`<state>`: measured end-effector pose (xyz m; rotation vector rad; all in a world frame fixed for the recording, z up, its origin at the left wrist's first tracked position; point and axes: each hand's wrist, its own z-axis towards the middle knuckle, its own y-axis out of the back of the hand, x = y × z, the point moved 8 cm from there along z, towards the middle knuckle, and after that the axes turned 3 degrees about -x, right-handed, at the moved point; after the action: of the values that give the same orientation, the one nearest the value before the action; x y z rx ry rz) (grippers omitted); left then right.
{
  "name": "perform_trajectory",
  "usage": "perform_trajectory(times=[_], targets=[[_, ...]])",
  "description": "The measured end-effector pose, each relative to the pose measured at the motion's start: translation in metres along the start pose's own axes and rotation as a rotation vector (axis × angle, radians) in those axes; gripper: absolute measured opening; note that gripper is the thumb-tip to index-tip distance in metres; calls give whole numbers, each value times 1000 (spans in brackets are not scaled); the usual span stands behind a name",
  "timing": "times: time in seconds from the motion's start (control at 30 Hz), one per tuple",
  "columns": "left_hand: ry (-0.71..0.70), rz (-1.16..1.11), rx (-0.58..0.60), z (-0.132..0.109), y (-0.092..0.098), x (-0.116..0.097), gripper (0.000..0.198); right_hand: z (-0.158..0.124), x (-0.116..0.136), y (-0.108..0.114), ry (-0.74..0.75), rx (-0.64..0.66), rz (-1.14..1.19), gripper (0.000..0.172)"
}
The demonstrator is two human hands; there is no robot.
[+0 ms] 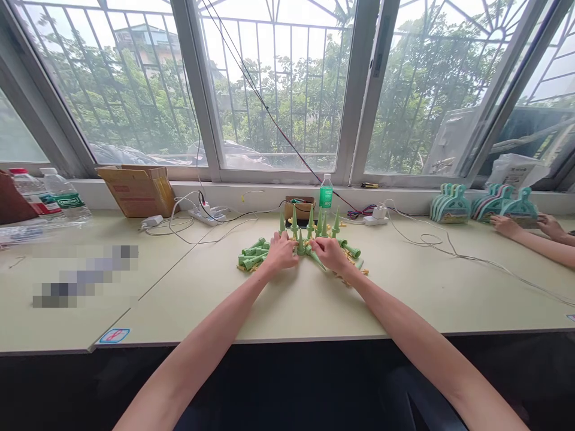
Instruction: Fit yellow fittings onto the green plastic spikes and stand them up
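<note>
My left hand (pixel 282 252) is at the middle of the table, fingers bent and fingertips against a small upright green plastic cone (pixel 300 244). Close on the other side of that cone, my right hand (pixel 331 254) is closed with thumb and index finger pinched together; what sits between them is too small to make out. Beneath the right hand a green cone (pixel 317 259) lies tilted. Behind both hands stand several upright green cones (pixel 310 222) with yellow parts at their bases. Green tubes (pixel 253 257) lie in a pile beside my left wrist, and yellow pieces (pixel 363 272) lie beside my right wrist.
A small cardboard box (pixel 300 206) and a green-labelled bottle (pixel 326 193) stand behind the cones. Power strips (pixel 209 214) and white cables (pixel 453 251) run along the back. At right, another person's hands (pixel 507 226) are by teal hangers (pixel 518 209). A larger carton (pixel 139 190) stands back left.
</note>
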<state>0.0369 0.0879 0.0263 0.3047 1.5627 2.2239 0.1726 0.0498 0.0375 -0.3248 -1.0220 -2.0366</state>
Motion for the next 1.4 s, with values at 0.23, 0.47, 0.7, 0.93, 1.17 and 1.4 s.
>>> perform_trajectory(times=[0.23,0.47,0.7,0.93,1.17,1.4], targets=[[-11,36,-21,-1,4,-3,31,-1,1,0,-2,10,-2,44],[-20,37,-17,-1,4,-4,41,-1,2,0,7,13,0,44],[-28,47,-4,-3,5,-5,29,0,1,-1,12,15,9,43],[-26,12,-12,-5,7,-5,22,-1,2,-2,17,22,17,42],[-13,8,-20,-4,9,-5,20,0,1,-3,18,22,15,42],[36,6,-18,-7,10,-4,18,1,-1,-3,11,22,-9,41]])
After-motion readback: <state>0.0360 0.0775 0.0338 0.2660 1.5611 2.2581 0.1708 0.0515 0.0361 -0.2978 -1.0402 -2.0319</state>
